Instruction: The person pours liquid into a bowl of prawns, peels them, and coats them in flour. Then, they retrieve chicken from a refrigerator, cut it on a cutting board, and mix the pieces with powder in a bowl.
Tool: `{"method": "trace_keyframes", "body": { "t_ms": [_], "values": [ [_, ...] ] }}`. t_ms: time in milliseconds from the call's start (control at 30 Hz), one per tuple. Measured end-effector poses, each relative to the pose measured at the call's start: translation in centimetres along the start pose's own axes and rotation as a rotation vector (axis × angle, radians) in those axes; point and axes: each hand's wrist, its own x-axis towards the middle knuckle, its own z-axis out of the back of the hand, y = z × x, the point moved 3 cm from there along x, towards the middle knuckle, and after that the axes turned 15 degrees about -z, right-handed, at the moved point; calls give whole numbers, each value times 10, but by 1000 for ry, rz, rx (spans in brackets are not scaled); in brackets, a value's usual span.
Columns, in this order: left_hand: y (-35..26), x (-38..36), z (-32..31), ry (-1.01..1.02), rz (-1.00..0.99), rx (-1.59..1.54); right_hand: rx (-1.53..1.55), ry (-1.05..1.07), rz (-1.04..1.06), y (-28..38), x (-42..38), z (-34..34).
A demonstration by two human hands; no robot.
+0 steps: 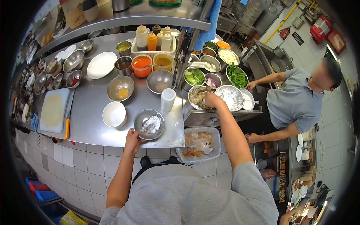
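My left hand [133,141] is closed on the near rim of a steel bowl [138,117] at the counter's front edge. White powder [151,125] lies inside that bowl. Over to the right, my right hand [213,100] reaches into a bowl of raw shrimp [198,96]. Its fingers curl down among the shrimp, and the fingertips are hidden, so what they pinch does not show. Touching the shrimp bowl's right side is a wide bowl of white powder [229,98]. A white bowl [114,114] and a squeeze bottle [168,100] flank the steel bowl.
Below my right arm sits a plastic bin [198,144] with scraps. A knife [68,123] lies beside a cutting board [54,110] at left. Behind are sauce containers [141,66] and a bottle basket [154,51]. A co-worker [296,97] stands at right, near tubs of greens [237,77].
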Motion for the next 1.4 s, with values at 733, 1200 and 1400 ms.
{"method": "trace_keyframes", "body": {
  "t_ms": [733,1200,1400],
  "values": [
    [-6,-19,20,-17,-158,206,917,-414,-79,-7,-61,73],
    [-23,-19,-14,64,-625,676,500,-267,-211,-22,-15,27],
    [-9,-26,-3,41,-612,667,349,109,-341,-5,15,7]
  ]
}}
